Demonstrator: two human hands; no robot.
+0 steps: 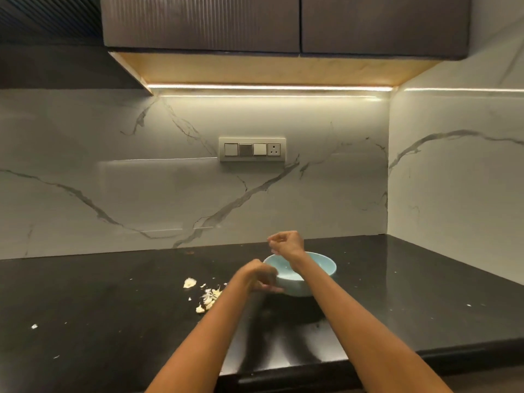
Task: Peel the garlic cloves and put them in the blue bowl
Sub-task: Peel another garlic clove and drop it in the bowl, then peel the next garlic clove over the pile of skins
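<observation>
Here, on the glossy black stone table (85,293), a few tiny pale flecks lie far to the left, and nearer the middle sits a loose scatter of cream-white papery garlic skins and pieces (208,296), one larger bit (189,282) lying a little apart to its left. Just right of that scatter the left hand (261,277) hovers low over the table, beside the near-left rim of the bowl, its fingers curled in; motion blur hides whether anything is pinched in them. Next comes the round light-blue ceramic bowl (323,266), standing upright on the table; its inside is partly hidden by the right forearm, and no cloves can be made out in it. The right hand (286,242) is raised above the bowl's far-left rim, fingers bent together toward the thumb; whether it grips a clove cannot be told. Behind, on the veined white marble wall (113,165), a cream switch panel with a socket (252,149) is mounted.
</observation>
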